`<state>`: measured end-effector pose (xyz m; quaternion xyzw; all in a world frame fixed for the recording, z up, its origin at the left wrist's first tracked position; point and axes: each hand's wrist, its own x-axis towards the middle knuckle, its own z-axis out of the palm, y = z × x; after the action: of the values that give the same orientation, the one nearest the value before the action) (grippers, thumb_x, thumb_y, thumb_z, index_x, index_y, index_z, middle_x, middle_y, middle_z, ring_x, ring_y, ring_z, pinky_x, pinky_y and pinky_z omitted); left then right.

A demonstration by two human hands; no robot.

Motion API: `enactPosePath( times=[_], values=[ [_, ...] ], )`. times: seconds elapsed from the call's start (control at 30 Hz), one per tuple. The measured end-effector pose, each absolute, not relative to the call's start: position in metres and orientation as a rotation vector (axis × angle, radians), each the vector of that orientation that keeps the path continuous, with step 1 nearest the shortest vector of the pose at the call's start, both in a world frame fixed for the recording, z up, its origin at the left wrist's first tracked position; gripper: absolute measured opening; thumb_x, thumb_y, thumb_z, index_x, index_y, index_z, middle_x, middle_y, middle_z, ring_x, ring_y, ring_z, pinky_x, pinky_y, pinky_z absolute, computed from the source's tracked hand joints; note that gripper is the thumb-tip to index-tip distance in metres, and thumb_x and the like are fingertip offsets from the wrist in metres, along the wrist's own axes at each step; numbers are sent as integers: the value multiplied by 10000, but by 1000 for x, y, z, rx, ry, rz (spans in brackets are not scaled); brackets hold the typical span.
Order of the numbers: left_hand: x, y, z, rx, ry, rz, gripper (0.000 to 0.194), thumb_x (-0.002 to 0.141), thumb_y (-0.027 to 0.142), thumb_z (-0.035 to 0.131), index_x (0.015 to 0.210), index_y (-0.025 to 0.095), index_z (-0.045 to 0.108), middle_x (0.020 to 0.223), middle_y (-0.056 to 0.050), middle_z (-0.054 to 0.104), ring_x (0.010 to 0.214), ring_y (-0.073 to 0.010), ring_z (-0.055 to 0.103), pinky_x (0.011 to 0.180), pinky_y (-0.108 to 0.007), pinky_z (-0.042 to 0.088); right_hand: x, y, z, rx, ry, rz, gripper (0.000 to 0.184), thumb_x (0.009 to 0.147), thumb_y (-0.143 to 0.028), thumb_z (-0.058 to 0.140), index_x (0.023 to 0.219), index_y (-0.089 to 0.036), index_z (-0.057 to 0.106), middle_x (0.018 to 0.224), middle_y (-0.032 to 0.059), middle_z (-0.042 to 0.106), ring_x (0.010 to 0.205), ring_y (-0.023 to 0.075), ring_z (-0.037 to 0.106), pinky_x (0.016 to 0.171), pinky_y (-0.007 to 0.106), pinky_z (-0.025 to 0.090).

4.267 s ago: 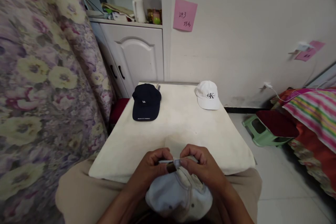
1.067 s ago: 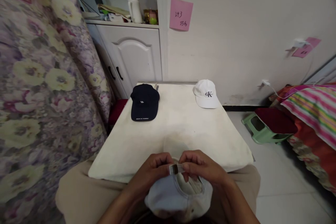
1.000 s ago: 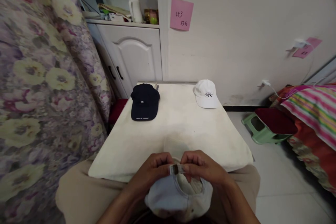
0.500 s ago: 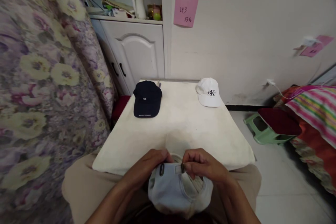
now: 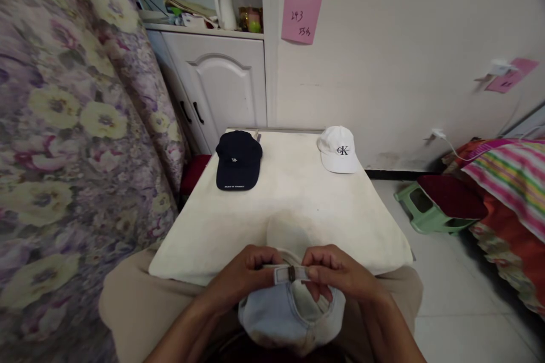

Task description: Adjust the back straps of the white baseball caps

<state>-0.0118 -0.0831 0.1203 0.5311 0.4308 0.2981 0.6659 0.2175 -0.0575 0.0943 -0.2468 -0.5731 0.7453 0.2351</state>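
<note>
A pale blue baseball cap (image 5: 272, 312) sits at the table's near edge, its back opening toward me and its brim lying on the cloth. Its adjustable back strap (image 5: 281, 274) with a dark metal buckle (image 5: 292, 274) spans the gap between my hands. My left hand (image 5: 253, 269) pinches the strap's left end between thumb and fingers. On the other side of the buckle, my right hand (image 5: 330, 272) grips the strap, some of its fingers inside the cap's opening. Farther off lie a navy cap (image 5: 239, 161) at the left and a white cap (image 5: 339, 150) at the right.
The caps rest on a table with a cream cover (image 5: 293, 181). A flowered curtain (image 5: 85, 153) hangs at left, beside a white cabinet (image 5: 225, 79). Right of the table stand a green stool (image 5: 426, 215) and a bed with a striped cover (image 5: 511, 170).
The strap and buckle are now raised and stretched level between both hands. My left hand has shifted from the cap's edge onto the strap; my right has moved slightly right.
</note>
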Motion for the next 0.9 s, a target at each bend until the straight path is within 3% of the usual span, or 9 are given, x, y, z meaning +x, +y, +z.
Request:
enactPosePath(
  times=[0.37,0.63,0.73,0.9],
  values=[
    [-6,-82,116,1221,987,606,244,726,316,720,623,143,581,569,54,454,535,-82,341,503,-211,269,211,-58,93,-670,-1570,2058,331,885,-452,660,806,-136,595,596,-12,618,437,55,444,435,171,330],
    [0,-83,121,1300,986,558,224,781,309,680,657,140,601,639,31,517,597,-97,409,542,-217,303,211,-64,96,-709,-1562,2029,292,854,-377,700,727,-140,588,551,-38,566,438,40,349,427,164,265],
    [-6,-84,124,1317,964,579,239,821,364,651,739,139,654,678,13,558,626,-110,444,573,-225,333,214,-63,95,-728,-1558,2031,282,857,-369,695,731,-141,589,555,-33,580,437,43,358,422,166,264],
    [-24,-83,127,1339,969,650,428,926,502,500,858,133,708,776,-44,651,719,-156,529,671,-258,399,220,-62,90,-752,-1507,2024,303,844,-401,712,748,-143,585,527,-43,571,410,41,341,400,170,236]
  ],
)
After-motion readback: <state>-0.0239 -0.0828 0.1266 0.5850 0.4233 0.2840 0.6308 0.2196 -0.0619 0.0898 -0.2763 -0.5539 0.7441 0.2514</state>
